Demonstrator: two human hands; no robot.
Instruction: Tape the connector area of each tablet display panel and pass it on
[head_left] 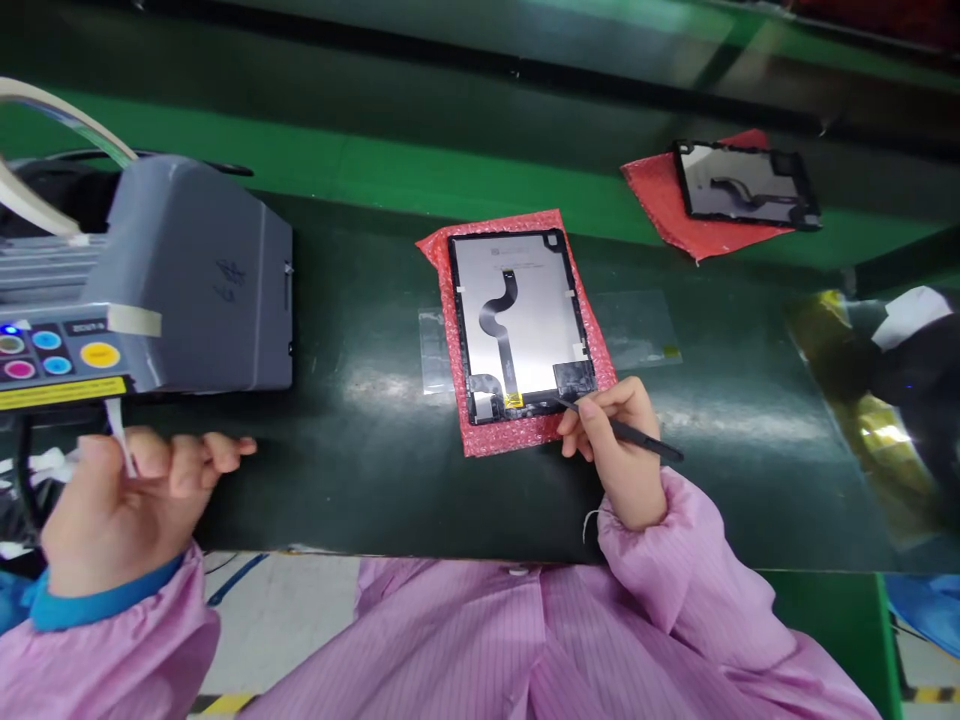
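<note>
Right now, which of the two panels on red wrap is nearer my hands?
The central panel: the black tool in your right hand points at its lower edge. The other panel lies farther back, upper right.

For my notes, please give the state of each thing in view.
Left hand: pinching strip
Strip: pinched
Machine: blue light on
Right hand: gripping tool
Tool: tip at near panel
Near panel: lying, cable uppermost
Far panel: lying, cable uppermost
Near wrap: under near panel
Far wrap: under far panel
</note>
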